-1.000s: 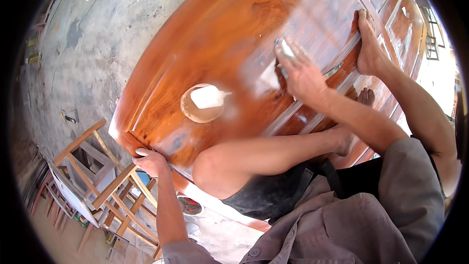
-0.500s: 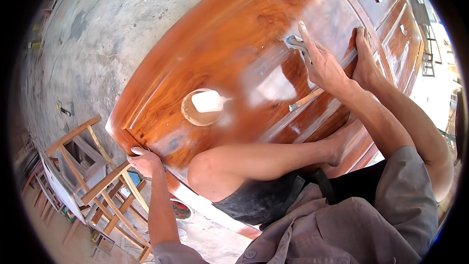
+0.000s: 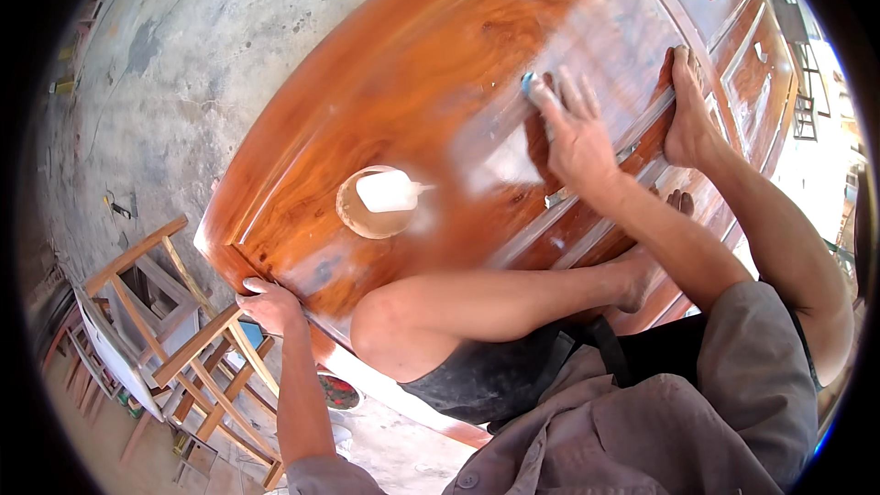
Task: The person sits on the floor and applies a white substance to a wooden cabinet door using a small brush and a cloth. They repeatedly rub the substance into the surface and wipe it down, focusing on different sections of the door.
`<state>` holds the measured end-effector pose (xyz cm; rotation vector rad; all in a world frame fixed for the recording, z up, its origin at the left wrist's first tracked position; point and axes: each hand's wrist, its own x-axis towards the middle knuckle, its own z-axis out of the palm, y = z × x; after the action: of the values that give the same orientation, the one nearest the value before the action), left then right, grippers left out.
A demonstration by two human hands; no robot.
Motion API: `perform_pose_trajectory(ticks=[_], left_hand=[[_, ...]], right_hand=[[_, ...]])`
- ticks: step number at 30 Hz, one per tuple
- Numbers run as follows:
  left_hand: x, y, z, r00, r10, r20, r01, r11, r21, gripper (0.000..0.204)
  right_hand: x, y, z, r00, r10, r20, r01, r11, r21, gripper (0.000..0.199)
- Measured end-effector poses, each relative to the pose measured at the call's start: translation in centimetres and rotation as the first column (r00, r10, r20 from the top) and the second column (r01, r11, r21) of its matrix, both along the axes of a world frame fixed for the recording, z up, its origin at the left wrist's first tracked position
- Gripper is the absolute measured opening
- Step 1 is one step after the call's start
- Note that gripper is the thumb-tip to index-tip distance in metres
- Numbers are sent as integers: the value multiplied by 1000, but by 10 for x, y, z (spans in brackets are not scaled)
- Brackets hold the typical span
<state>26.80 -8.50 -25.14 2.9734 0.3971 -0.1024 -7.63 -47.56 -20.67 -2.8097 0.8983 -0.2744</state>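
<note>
A large, glossy reddish-brown wooden panel (image 3: 321, 142) lies under me, with pale, dusty patches on its surface. My right hand (image 3: 579, 137) presses down on its middle, over a small pad with a blue edge (image 3: 528, 83). Most of that pad is hidden under the palm and fingers. At the panel's near left corner, my left hand (image 3: 273, 306) grips the edge, thumb on top and the other fingers out of sight. Between the hands sits a round, shallow tan bowl (image 3: 356, 213) with a white plastic container (image 3: 385, 191) in it.
A flat stick-like tool (image 3: 555, 196) lies beside my right wrist, mostly covered. My legs (image 3: 495, 307) rest across the panel, one foot (image 3: 686, 119) on its right part. Wooden frames (image 3: 197, 348) stand at the left on the concrete floor (image 3: 197, 115).
My right hand has slid left and slightly down across the panel with the pad, its fingers now flatter. My left hand keeps its grip on the corner.
</note>
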Motion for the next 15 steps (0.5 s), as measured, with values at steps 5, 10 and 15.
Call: perform_pose_trajectory(ticks=[5,10,15], left_hand=[[0,-6,-1,999,-28,37,28,1000,-3,75],[-3,-6,9,1000,27,1,-27,1000,13,73],[-4,-2,-7,997,-39,62,38,999,16,73]], right_hand=[[20,49,5,926,364,-97,-355,930,93,72],[-5,-12,9,997,-11,-81,11,1000,-5,76],[23,34,10,919,377,-120,-368,926,87,77]])
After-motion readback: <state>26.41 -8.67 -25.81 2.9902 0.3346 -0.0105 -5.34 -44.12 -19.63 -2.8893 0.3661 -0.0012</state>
